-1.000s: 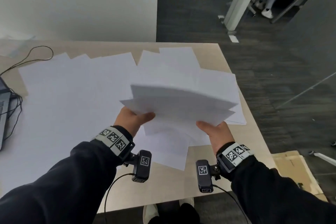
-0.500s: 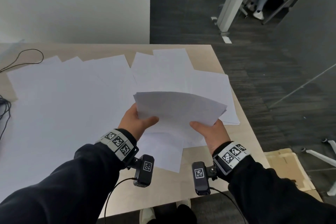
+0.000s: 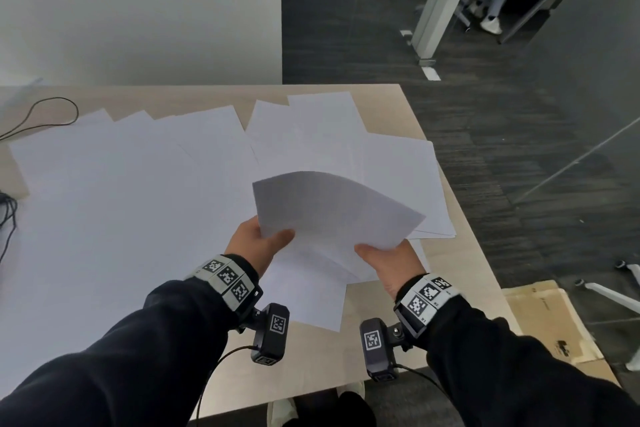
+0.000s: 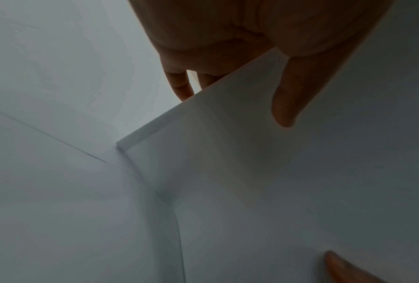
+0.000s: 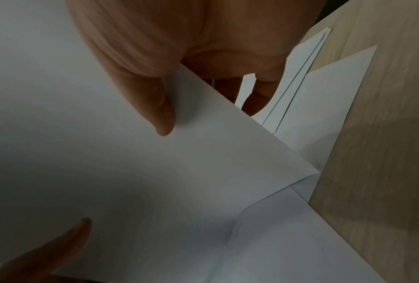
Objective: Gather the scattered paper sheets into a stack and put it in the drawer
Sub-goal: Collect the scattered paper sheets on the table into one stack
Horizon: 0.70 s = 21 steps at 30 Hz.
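A small stack of white sheets [image 3: 332,211] is held above the table, bowed upward. My left hand [image 3: 263,243] pinches its near left corner, thumb on top. My right hand [image 3: 384,253] pinches the near right corner, thumb on top. The left wrist view shows the stack's corner [image 4: 227,153] with the thumb over it and fingers behind the sheets. In the right wrist view the thumb presses on the stack [image 5: 155,162]. Many loose white sheets [image 3: 138,204] lie spread over the wooden table [image 3: 311,367]. No drawer is in view.
A black cable [image 3: 41,114] loops at the table's far left. The table's right edge drops to dark floor [image 3: 502,166]. Flattened cardboard [image 3: 550,329] lies on the floor at the right. A seated person's legs [image 3: 491,0] show far off.
The fanned sheets in my hands have been squared into a neater, more compact stack, bowed upward. Both hands keep their grip and have shifted slightly toward me.
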### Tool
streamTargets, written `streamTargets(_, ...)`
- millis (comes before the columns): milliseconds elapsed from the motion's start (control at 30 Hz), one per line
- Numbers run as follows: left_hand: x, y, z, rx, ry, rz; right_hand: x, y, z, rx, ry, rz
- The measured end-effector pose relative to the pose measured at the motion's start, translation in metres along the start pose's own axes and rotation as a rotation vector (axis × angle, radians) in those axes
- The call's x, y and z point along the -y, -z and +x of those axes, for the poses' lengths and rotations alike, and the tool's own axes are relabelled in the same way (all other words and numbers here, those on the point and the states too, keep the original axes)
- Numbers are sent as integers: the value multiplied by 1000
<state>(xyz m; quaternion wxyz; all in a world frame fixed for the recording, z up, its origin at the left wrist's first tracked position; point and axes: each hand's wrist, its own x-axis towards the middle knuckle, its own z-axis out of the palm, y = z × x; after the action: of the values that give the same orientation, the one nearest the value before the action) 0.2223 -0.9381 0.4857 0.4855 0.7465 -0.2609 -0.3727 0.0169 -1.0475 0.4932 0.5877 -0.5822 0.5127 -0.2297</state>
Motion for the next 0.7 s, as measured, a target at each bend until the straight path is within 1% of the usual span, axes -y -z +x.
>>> streamTargets(100, 0, 0, -4, -33, -36, 49, 2, 1, 3, -58, 4, -17)
streamTargets(167, 4, 2, -5, -17, -27, 35, 2, 5, 5, -53, -3, -32)
streamTargets(233, 12, 0, -6, 42, 0, 76, -3, 10, 9, 5, -39, -78)
streamTargets(300, 22, -5, -4, 113, 53, 183, -12, 13, 15, 74, -86, -154)
streamTargets(400, 28, -19, 1, 120, 170, 377, -22, 16, 29, 153, -154, -299)
streamTargets(467, 25, -26, 9, 103, 199, 489, -23, 23, 39, 162, -171, -378)
streamTargets(567, 19, -36, 33, 79, 209, 481, -25, 39, 62, 195, -109, -367)
streamTargets(633, 9, -48, 51, 118, 220, 460, -23, 53, 82, 212, -74, -310)
streamTargets(700, -4, -67, 68, 165, 219, 411, -19, 71, 105, 198, -87, -265)
